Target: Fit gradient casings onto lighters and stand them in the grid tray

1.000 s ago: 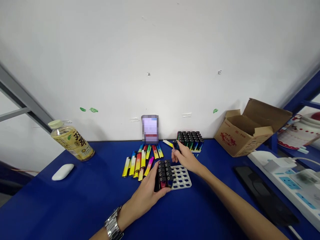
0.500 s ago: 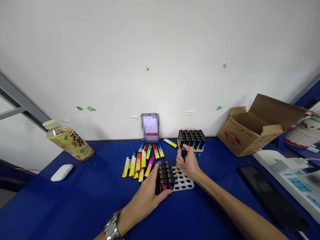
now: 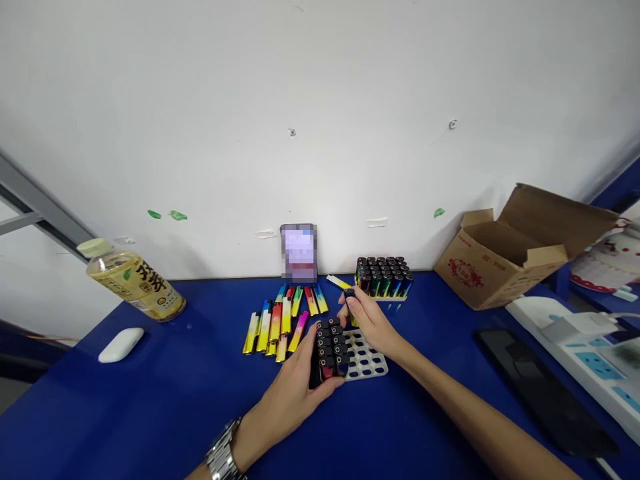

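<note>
Watching from the head, I have my left hand [image 3: 290,383] wrapped around the standing lighters [image 3: 331,347] at the left end of the tray [image 3: 371,375], thumb and fingers against them. My right hand [image 3: 370,321] pinches one dark-topped lighter [image 3: 349,293] near the tray's far edge, fingers closed. Loose lighters [image 3: 275,322] lie beyond my left hand.

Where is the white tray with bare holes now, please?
In the head view, the white tray lies just right of centre on the blue table, beside the left hand, below the right hand.
</note>
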`<state>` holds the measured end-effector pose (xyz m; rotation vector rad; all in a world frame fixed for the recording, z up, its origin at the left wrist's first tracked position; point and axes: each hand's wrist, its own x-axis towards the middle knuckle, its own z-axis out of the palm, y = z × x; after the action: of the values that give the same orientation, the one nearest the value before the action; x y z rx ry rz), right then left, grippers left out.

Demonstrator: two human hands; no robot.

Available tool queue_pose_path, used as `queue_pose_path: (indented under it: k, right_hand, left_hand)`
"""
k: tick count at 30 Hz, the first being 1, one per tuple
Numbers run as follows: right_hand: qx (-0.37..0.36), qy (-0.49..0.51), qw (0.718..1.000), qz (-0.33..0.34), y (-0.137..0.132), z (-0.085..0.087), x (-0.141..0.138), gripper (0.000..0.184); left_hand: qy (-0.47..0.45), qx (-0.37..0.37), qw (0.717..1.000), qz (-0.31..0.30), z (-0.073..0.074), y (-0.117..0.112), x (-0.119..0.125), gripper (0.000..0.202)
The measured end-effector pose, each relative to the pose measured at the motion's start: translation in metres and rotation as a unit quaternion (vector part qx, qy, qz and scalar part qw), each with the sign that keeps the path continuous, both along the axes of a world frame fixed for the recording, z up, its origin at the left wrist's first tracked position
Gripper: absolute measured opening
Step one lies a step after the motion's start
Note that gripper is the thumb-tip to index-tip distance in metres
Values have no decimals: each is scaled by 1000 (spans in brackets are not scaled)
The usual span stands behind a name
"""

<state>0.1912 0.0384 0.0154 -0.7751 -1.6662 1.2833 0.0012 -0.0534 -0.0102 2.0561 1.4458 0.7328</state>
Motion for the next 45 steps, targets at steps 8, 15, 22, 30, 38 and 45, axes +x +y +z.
queue_pose_path:
  k: [8, 15, 22, 30, 38, 45]
  right_hand:
    - [2, 2, 999, 52, 2, -5, 11, 34]
    - [-12, 16, 998, 66, 3, -11, 10, 39]
    - [6, -69, 992, 102, 3, -2, 21, 43]
    - [94, -221, 970, -25, 28, 16, 1, 43]
    - [144, -398, 901, 94, 54, 19, -27, 46]
    - [71, -544, 836, -18, 50, 23, -36, 24]
  left_hand:
    - [-4, -58, 998, 10, 6, 1, 2, 82]
    - [6, -61, 998, 15, 6, 1, 2, 83]
    - [34, 15, 999, 16, 7, -6, 2, 80]
    - [139, 284, 940, 128, 15, 17, -16, 34]
    - [283, 341, 888, 126, 10, 22, -16, 28]
    - [295, 334, 882, 150, 20, 14, -8, 19]
